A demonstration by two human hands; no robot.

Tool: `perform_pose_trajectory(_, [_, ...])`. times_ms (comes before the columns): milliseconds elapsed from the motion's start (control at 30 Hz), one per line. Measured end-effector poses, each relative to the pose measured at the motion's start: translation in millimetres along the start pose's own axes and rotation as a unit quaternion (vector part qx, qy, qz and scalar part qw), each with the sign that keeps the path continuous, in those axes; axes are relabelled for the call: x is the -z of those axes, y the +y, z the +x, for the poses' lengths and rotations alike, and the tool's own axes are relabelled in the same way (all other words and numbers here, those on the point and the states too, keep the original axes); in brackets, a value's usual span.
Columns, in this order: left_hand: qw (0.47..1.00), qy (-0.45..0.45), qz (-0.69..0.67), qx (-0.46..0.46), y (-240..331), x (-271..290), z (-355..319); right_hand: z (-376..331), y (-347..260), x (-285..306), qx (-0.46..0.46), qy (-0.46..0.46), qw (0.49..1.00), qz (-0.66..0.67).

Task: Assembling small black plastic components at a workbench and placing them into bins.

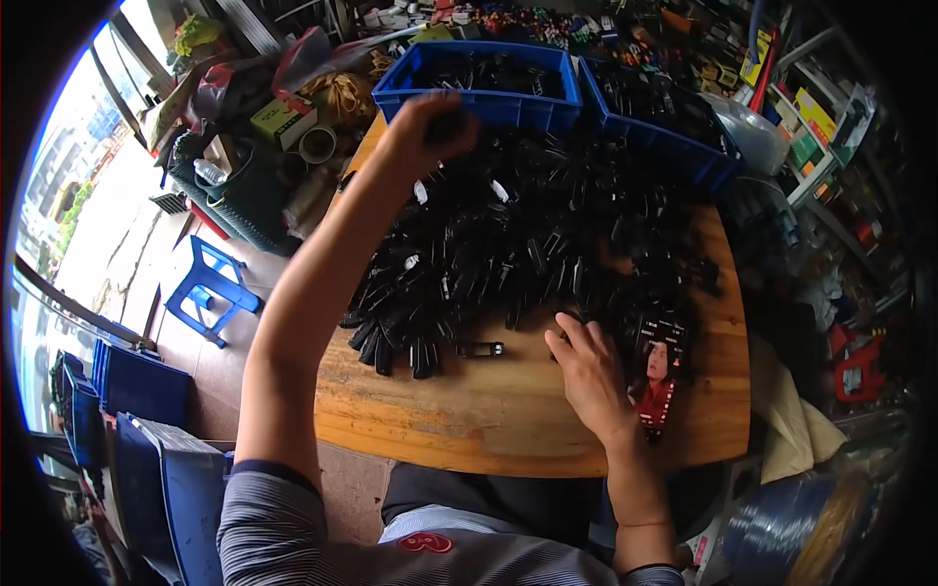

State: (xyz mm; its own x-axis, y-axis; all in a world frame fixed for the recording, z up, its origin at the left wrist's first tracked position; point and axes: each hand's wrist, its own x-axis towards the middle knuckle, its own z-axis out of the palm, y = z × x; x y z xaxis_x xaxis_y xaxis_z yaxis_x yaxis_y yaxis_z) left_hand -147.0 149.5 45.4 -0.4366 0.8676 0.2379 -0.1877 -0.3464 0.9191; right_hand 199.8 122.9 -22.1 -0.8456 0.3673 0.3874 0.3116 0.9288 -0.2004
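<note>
A large heap of small black oblong pieces [547, 249] with shiny parts covers the far part of the wooden table [440, 420]. My left hand [435, 132] is raised over the heap, in front of the blue crate [479, 98]. Its fingers curl round something dark, too blurred to name. My right hand [591, 376] rests at the near edge of the heap, palm down, thumb and fingers apart, fingertips next to the black pieces. One single black piece with a shiny end [480, 349] lies apart on bare wood, left of my right hand.
A phone [657, 376] with a lit screen lies right of my right hand. The first crate and a second blue crate [674, 122] hold more black pieces beyond the heap. A blue stool [210, 288] stands on the floor at left; a shelf [831, 137] is at far right.
</note>
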Motion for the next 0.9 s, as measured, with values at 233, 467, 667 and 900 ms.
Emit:
perform_pose_trajectory(233, [0.945,0.081,0.275,-0.156,59.5,-46.8,58.1,13.2,9.1,2.1,-0.003,-0.007,0.999,0.049])
perform_pose_trajectory(467, [0.639,-0.163,0.726,-0.194,2.3,-68.3,-183.8,23.4,2.5,4.3,-0.058,0.149,0.973,0.167])
perform_pose_trajectory(667, [0.730,-0.210,0.619,-0.199,-45.2,-76.7,-220.7,17.9,-9.9,5.1,-0.122,0.080,0.921,0.361])
perform_pose_trajectory(900, [0.670,-0.108,0.729,-0.092,-55.5,-86.0,-179.5,22.6,-15.6,-1.0,-0.115,0.069,0.910,0.391])
